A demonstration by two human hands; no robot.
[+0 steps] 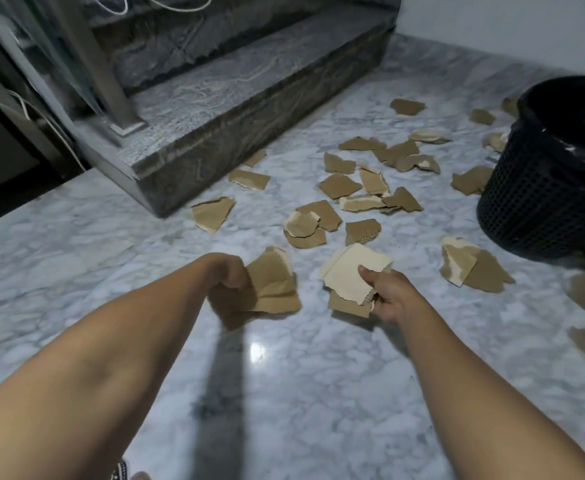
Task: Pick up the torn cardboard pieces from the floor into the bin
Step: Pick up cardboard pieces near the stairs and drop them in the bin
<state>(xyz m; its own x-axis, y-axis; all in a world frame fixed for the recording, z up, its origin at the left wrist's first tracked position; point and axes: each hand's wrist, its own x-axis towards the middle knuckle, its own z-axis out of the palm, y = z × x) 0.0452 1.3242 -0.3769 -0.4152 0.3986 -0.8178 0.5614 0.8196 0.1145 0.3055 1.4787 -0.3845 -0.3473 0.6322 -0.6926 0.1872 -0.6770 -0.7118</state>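
**Both hands full of cardboard, loads still on the floor**

Head view, looking down over both forearms at a pale marble floor (76,244). The left hand (230,271) is a bit blurry, but its fingers are curled round a small bunch of brown cardboard pieces (273,285), held just above the floor; the right hand (391,292) pinches a pale torn piece (350,275) with the thumb on top, and a brown scrap (348,304) is tucked under it in the same grip.

The rest of the torn cardboard (339,187) is scattered on the floor ahead of the hands, some bits overlapping, some lying pale side up; the spread runs from the foot of a grey stone step (242,95) across to the bin (547,188), and a few more pieces lie along the right edge of the view.

The bin is a black mesh basket with a black liner (575,109), standing on the floor at the far right with cardboard right beside its base; can't tell what's inside it. White cables (28,112) hang down at the far left, next to the step.
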